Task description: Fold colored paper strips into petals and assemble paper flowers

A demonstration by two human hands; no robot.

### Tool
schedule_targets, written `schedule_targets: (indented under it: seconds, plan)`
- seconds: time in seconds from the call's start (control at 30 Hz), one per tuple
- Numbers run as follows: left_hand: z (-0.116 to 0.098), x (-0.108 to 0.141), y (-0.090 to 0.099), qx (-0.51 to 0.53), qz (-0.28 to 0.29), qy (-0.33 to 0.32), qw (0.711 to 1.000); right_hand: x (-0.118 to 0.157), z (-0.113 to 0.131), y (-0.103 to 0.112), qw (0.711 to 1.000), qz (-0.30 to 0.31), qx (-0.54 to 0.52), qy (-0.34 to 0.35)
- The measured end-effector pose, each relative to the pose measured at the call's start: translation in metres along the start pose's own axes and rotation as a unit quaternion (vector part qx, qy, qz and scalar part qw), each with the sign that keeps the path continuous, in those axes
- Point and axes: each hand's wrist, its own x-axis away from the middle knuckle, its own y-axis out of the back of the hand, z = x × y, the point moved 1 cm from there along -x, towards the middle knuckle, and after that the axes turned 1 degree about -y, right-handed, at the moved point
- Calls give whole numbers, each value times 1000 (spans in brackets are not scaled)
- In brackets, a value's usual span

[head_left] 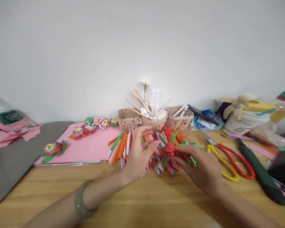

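Note:
My right hand [200,164] grips a red folded-paper flower [169,149] between thumb and fingers, above a pile of folded strips. My left hand [141,153] is just left of the flower, fingers apart and curved, with nothing seen in it; a ring and a green bangle are on that side. Orange, white and pink folded strips [122,146] lie behind and left of my left hand. Below the red flower are more pink and purple strips [172,166], mixed with green pieces.
Three small baskets [129,122] stand by the wall, one holding sticks. Finished paper flowers [52,148] lie on and beside pink sheets [85,148]. Right: scissors [237,161], a green-handled cutter [261,171], a cup [244,122] with banana peel, and a dark device [283,169].

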Motion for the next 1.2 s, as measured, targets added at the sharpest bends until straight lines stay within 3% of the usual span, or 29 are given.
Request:
schedule_targets:
  seconds: [0.13, 0.23, 0.3, 0.43, 0.5, 0.57, 0.67, 0.9, 1.2]
  plan:
    - [-2, -2, -5, 111, 36, 176, 978, 6, -4, -1, 997, 26, 18, 72]
    - [-3, -5, -5, 119, 36, 212, 969, 8, -3, 1, 992, 61, 0, 108]
    - [-3, -6, -4, 111, 24, 195, 974, 6, -1, 5, 994, 56, -18, 92]
    - [-3, -5, -2, 59, 28, 130, 989, -3, 0, 10, 994, -40, -30, -100]
    - [-4, -3, -3, 19, 39, 115, 992, -7, 1, 10, 986, -14, -57, -158]
    - [-6, 1, -4, -8, 61, 99, 993, -9, 2, 8, 980, 37, -100, -170]
    - [-10, 5, -5, -41, 89, 74, 992, -7, 4, 6, 979, 55, -117, -156]
    - [-16, 12, -5, -137, 115, -82, 981, -3, 8, 5, 1000, -17, -11, -7]
    - [-13, 14, -5, -133, 82, -132, 979, -3, 11, 7, 999, -33, 13, 37]
